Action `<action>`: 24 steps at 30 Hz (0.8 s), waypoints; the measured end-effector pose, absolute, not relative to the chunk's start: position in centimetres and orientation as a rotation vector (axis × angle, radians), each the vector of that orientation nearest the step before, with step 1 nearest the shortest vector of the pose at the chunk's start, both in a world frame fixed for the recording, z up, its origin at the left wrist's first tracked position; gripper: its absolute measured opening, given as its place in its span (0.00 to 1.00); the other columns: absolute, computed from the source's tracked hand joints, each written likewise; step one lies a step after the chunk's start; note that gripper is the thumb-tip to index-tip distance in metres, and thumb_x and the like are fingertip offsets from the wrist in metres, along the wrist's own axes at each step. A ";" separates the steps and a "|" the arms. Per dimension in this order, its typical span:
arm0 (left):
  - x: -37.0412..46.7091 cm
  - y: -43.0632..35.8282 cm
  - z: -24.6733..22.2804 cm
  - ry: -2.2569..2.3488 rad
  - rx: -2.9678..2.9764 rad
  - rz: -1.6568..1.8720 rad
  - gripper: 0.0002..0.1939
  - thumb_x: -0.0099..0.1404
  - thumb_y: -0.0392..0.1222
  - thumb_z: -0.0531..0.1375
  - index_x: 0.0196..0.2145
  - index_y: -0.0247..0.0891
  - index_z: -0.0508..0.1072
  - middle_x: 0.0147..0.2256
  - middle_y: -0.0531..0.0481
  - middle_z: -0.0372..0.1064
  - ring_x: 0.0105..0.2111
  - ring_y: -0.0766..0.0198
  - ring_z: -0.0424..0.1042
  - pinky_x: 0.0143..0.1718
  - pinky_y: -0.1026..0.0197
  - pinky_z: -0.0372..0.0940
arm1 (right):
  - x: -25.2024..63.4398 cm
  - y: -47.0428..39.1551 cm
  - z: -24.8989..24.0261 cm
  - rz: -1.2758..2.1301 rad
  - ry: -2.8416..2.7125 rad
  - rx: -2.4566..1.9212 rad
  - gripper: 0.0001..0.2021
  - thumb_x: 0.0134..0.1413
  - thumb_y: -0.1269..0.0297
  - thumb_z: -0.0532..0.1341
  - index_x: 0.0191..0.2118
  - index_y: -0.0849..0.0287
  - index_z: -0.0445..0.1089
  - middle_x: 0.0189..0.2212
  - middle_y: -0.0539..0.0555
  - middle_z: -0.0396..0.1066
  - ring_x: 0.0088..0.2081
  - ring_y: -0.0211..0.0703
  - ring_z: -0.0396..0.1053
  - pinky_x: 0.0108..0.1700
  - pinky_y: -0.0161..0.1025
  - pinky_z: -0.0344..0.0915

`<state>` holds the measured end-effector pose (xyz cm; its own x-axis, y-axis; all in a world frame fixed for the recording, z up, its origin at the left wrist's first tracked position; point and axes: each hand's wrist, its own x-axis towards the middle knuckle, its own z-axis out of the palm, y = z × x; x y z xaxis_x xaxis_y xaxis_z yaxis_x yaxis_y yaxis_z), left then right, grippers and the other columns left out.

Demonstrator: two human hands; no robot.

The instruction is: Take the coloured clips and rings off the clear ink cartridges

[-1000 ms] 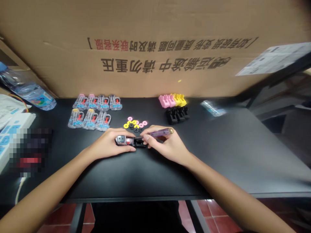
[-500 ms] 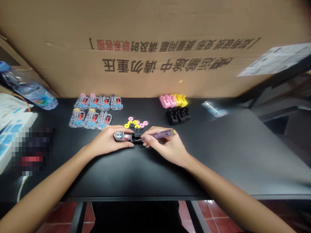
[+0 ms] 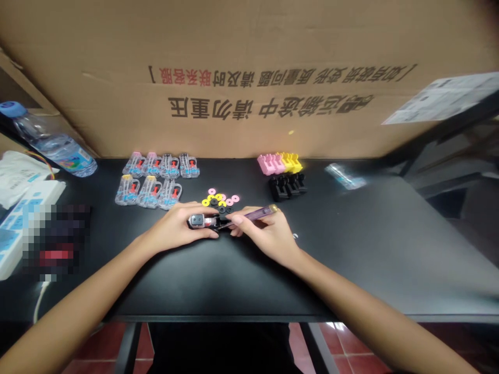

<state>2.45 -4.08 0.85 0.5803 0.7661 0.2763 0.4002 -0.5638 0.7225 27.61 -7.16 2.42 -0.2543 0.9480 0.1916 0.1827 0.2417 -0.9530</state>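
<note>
My left hand [image 3: 177, 227] is closed around a small clear plastic assembly [image 3: 198, 221], gripping its sides between thumb and fingers. One end of the assembly is a dark, silver-edged block, the other a black part. In my right hand [image 3: 268, 234] is a screwdriver [image 3: 259, 214] with a translucent purple handle, held like a pen. Its thin shaft points left, and the tip meets the black end of the assembly; exact contact is hidden by the fingers. Just beyond both hands lie several pink, yellow and black rings [image 3: 211, 191].
Clear plastic assemblies [image 3: 149, 189] with red levers stand in two rows at back left. Pink clips [image 3: 268, 163], yellow clips [image 3: 292, 162] and black clips [image 3: 286, 187] sit behind my right hand. A water bottle [image 3: 58, 140] leans at left; a cardboard box [image 3: 234, 36] walls the back.
The view has shifted slightly. Both hands keep their grips, and the screwdriver tilts a little more steeply. A small white piece now shows beside my right wrist.
</note>
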 end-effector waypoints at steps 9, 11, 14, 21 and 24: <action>1.6 -3.7 2.0 0.941 2.228 0.975 0.23 0.64 0.50 0.75 0.54 0.41 0.82 0.49 0.44 0.84 0.46 0.55 0.83 0.52 0.55 0.76 | 28.2 -7.0 2.9 0.985 -1.677 -1.077 0.19 0.70 0.53 0.65 0.30 0.59 0.80 0.26 0.55 0.79 0.24 0.42 0.76 0.28 0.38 0.73; 1.5 -3.6 2.6 1.036 2.161 1.027 0.18 0.65 0.49 0.74 0.50 0.41 0.83 0.46 0.46 0.84 0.44 0.56 0.83 0.52 0.54 0.76 | 28.1 -7.1 2.7 0.973 -1.791 -1.035 0.16 0.70 0.56 0.65 0.32 0.59 0.81 0.28 0.54 0.80 0.26 0.42 0.77 0.30 0.38 0.73; 1.5 -3.4 3.0 1.199 1.948 1.114 0.16 0.65 0.50 0.73 0.46 0.40 0.80 0.43 0.48 0.83 0.38 0.59 0.83 0.43 0.57 0.78 | 27.9 -7.3 2.3 0.961 -1.939 -0.996 0.11 0.69 0.59 0.66 0.37 0.58 0.82 0.32 0.54 0.82 0.31 0.43 0.79 0.37 0.38 0.74; 1.9 -3.0 2.4 1.137 1.587 1.179 0.22 0.65 0.56 0.72 0.45 0.37 0.75 0.42 0.45 0.81 0.36 0.59 0.82 0.35 0.59 0.80 | 28.3 -6.5 1.9 0.751 -1.812 -1.095 0.10 0.72 0.59 0.63 0.43 0.55 0.81 0.41 0.56 0.83 0.43 0.49 0.81 0.48 0.46 0.75; 2.3 -3.3 2.4 1.085 1.598 1.081 0.20 0.67 0.55 0.71 0.46 0.37 0.76 0.48 0.41 0.82 0.46 0.54 0.83 0.46 0.54 0.81 | 28.8 -6.0 2.3 0.644 -1.744 -1.064 0.12 0.75 0.61 0.59 0.47 0.54 0.80 0.50 0.60 0.80 0.52 0.52 0.78 0.56 0.51 0.74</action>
<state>2.27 -3.35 2.42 0.2346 0.9569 0.1713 0.1750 -0.2150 0.9608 28.84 -6.05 2.26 -0.1608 0.8760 0.4547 0.3700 0.4806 -0.7950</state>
